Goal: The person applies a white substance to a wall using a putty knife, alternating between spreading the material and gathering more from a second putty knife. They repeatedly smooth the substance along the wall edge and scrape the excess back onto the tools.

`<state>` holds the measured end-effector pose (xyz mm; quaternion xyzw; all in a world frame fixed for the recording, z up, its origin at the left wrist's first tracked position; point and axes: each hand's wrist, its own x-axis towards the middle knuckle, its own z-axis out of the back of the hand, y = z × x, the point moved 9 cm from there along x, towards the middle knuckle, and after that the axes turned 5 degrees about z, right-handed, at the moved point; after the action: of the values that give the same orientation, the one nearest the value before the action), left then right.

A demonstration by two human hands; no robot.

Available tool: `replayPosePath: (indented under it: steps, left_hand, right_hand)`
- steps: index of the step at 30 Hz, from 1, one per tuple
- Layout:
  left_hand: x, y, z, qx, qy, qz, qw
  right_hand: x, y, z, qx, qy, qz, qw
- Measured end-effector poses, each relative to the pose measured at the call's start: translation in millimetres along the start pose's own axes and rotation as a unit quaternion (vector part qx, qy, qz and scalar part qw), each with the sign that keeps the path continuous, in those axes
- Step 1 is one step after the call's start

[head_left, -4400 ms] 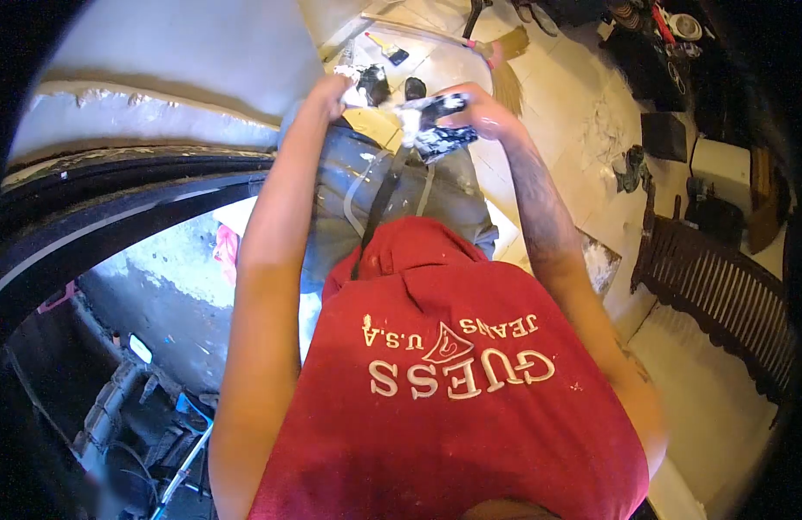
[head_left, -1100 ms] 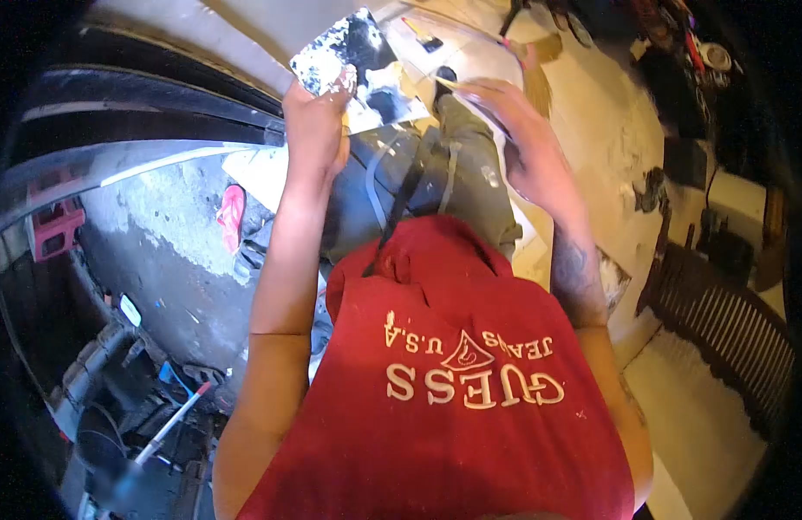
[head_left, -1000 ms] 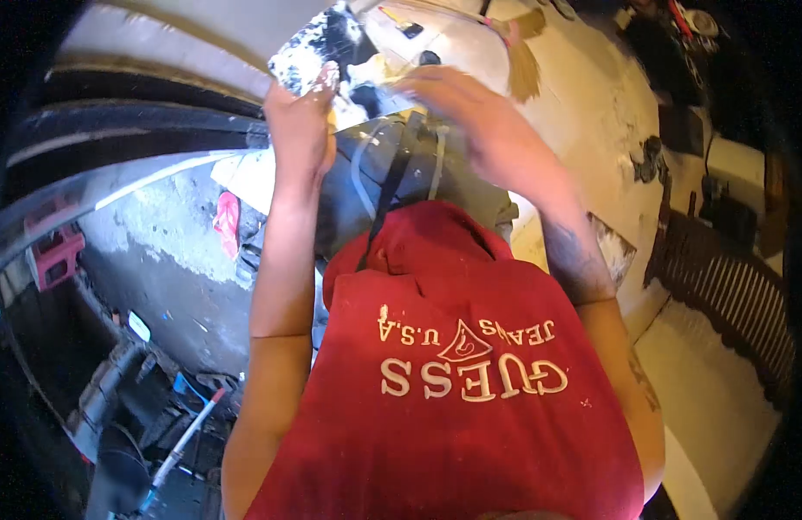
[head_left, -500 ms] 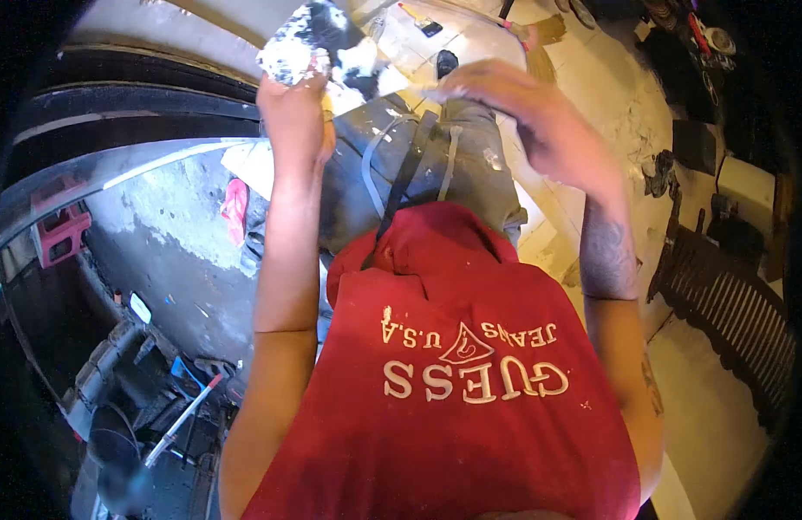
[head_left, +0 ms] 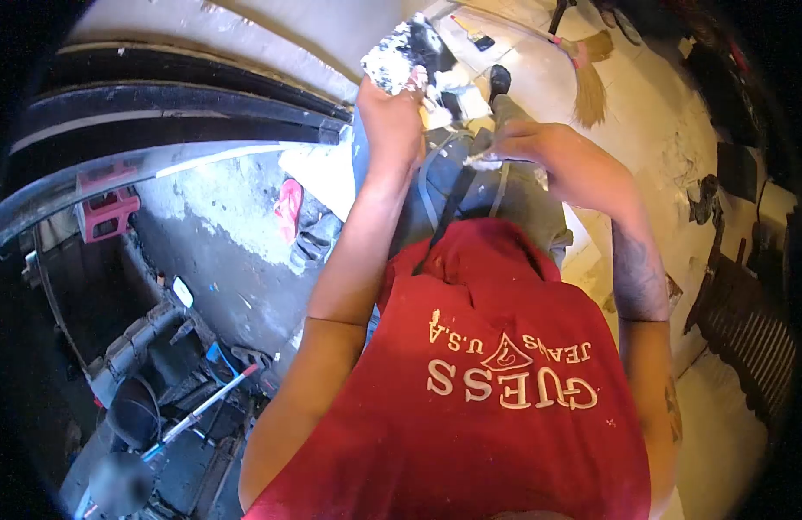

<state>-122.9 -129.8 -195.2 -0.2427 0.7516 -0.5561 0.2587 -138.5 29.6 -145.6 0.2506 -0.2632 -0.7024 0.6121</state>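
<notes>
My left hand (head_left: 391, 126) grips a flat dark piece (head_left: 434, 52) at its edge, thumb on top. White paste is smeared thickly over that piece, most of all on its left side. To the right and lower, my right hand (head_left: 574, 165) is closed, its fingers bent together. A thin, white-smeared thing (head_left: 482, 162) sticks out from its fingertips; its kind is hard to make out. The two hands are apart, above my grey trousers (head_left: 527, 195).
On the pale floor beyond lie a paintbrush (head_left: 475, 36) and a straw broom (head_left: 592, 82). Dark horizontal bars (head_left: 193, 104) run along the left. Below them are a pink slipper (head_left: 288, 210), a pink crate (head_left: 109, 215) and a long-handled tool (head_left: 202, 412). A dark slatted panel (head_left: 748, 334) stands right.
The view has shifted, so most things appear farther right and lower. My right hand has come down and back from beside the smeared piece. My left hand keeps its hold.
</notes>
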Motion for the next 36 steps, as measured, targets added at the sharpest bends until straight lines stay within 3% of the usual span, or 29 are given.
replayPosePath:
  steps: [1, 4, 5, 8, 11, 15, 18, 20, 22, 24, 25, 26, 28, 30, 32, 33, 34, 36]
  left_hand:
    - [4, -1, 0, -0.021, -0.004, 0.002, 1.0]
    - [10, 12, -11, -0.178, 0.075, 0.101, 0.976]
    - [9, 19, -17, -0.22, 0.093, 0.13, 0.962]
    - [-6, 21, -34, -0.233, 0.118, 0.172, 0.95]
    - [-11, 29, -41, -0.238, 0.127, 0.208, 0.94]
    - [-21, 49, -25, -0.259, 0.151, 0.233, 0.925]
    - [-28, 47, 1, -0.293, 0.09, 0.242, 0.921]
    - [-27, 8, -7, -0.333, 0.135, 0.207, 0.91]
    - [-15, 0, 5, -0.201, 0.088, 0.15, 0.964]
    - [-4, 2, 8, -0.169, 0.084, 0.113, 0.975]
    - [-4, 2, 6, -0.155, 0.078, 0.109, 0.979]
    - [-4, 2, 3, -0.138, 0.077, 0.107, 0.982]
    - [-4, 7, 0, -0.139, 0.085, 0.113, 0.98]
    - [2, 17, -3, -0.15, 0.072, 0.115, 0.979]
    - [-4, 19, -6, -0.165, 0.087, 0.139, 0.973]
    - [-5, 31, 2, -0.133, 0.087, 0.17, 0.973]
    - [-5, 39, 6, -0.166, 0.08, 0.179, 0.967]
    - [-4, 43, 6, -0.172, 0.089, 0.15, 0.97]
  right_hand:
    - [-6, -1, 2, 0.006, 0.005, 0.026, 1.0]
    - [-32, -11, 54, 0.212, -0.176, 0.019, 0.961]
    - [-44, -20, 70, 0.086, -0.266, -0.031, 0.96]
    - [-51, -27, 67, 0.217, -0.424, -0.052, 0.877]
    - [-25, -6, 49, 0.062, -0.37, -0.02, 0.927]
    - [-25, -11, 13, -0.032, -0.302, -0.033, 0.952]
    - [-37, -66, -31, -0.034, -0.135, -0.146, 0.979]
    - [-60, -97, -43, 0.05, -0.18, -0.143, 0.972]
    - [-67, -101, -30, 0.131, -0.223, -0.168, 0.951]
    - [-75, -89, 4, 0.212, -0.292, -0.233, 0.903]
    - [-73, -80, 18, 0.236, -0.341, -0.181, 0.892]
    - [-74, -85, 13, 0.394, -0.362, -0.148, 0.831]
    - [-84, -98, 7, 0.662, -0.385, -0.06, 0.64]
    - [-108, -131, -9, 0.668, -0.487, -0.089, 0.556]
    - [-128, -138, -11, 0.691, -0.467, -0.03, 0.551]
    - [-127, -114, 2, 0.712, -0.47, 0.035, 0.52]
    - [-131, -108, -4, 0.773, -0.438, 0.124, 0.442]
    - [-134, -114, -29, 0.787, -0.502, 0.088, 0.348]
